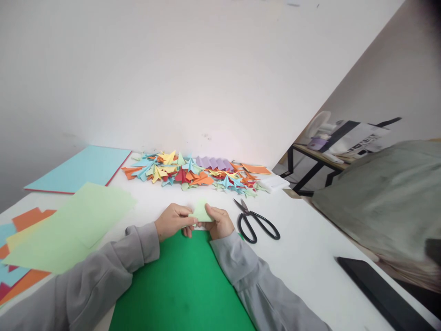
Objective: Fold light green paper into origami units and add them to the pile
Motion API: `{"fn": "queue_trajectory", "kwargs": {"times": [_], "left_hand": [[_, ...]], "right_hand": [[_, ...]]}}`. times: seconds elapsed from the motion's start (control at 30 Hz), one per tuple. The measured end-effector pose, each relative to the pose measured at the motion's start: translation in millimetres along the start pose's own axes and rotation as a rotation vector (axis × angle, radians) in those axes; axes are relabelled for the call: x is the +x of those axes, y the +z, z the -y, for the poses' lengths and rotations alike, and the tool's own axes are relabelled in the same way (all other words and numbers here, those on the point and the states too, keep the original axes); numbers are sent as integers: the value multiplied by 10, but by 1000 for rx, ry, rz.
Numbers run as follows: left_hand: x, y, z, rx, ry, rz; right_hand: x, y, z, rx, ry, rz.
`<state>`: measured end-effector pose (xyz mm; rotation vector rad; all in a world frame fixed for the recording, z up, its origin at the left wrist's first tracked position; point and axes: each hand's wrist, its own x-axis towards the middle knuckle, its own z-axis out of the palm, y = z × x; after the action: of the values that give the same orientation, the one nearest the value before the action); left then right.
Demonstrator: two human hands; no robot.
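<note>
1. White surface [299, 266], set against a pale wall [193, 82] and bearing all items below
2. Green mat [179, 285], lying flat between the two grey sleeves [103, 266]
3. Heap of folded paper planes [193, 177] in several colours, along the wall
4. Light blue sheet [81, 170], far left, a red edge showing beneath
5. Pale green sheet [72, 230], overlapping assorted coloured papers [29, 220]
6. Black-handled scissors [257, 225], blades slightly parted, just beside the right hand
7. Left hand [175, 222] and right hand [220, 224], each grip narrow, pinching the same paper
8. Small pale green paper piece [202, 212], held between both hands near the mat's far edge
</note>
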<state>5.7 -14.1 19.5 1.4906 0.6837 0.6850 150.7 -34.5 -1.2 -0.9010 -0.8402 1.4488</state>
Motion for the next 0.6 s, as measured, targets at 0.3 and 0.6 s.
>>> {"fn": "queue_trajectory", "kwargs": {"times": [0.3,0.6], "left_hand": [[-15,-32,45,-5,2,46],[-12,-11,23,-6,-29,11]], "right_hand": [[-62,39,-24,-327,-63,-81],[-42,42,-26,-211,-6,-42]]}}
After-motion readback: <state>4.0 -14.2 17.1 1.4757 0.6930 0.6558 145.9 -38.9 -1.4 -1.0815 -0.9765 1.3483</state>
